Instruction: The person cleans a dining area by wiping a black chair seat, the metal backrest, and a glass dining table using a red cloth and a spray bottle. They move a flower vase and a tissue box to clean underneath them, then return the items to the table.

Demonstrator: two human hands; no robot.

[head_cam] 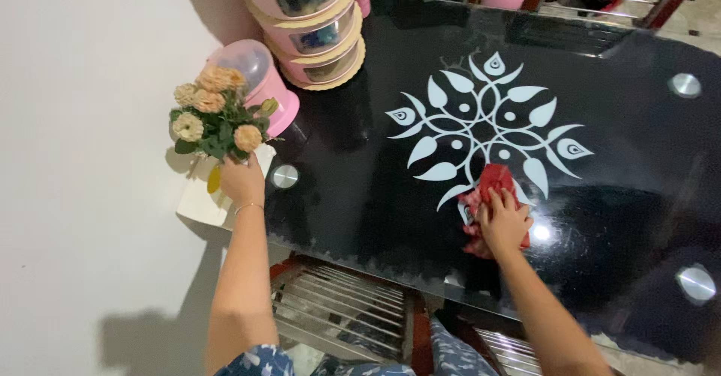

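Observation:
My right hand point(502, 222) presses a red cloth point(492, 184) flat on the black glass table point(360, 158), at the lower edge of the white leaf pattern point(484, 124). My left hand point(242, 181) grips a bunch of peach and cream artificial flowers point(214, 120) with green leaves, held off the table's left corner against the white wall. A thin bracelet sits on that wrist. A cream-coloured base point(203, 199) under the flowers is partly hidden by my hand.
A pink stacked container point(312, 27) with clear windows stands at the table's far left. A pink domed box point(263, 83) sits beside the flowers. Round metal studs point(685, 85) mark the glass corners. Metal chair slats point(338, 308) lie below the near edge.

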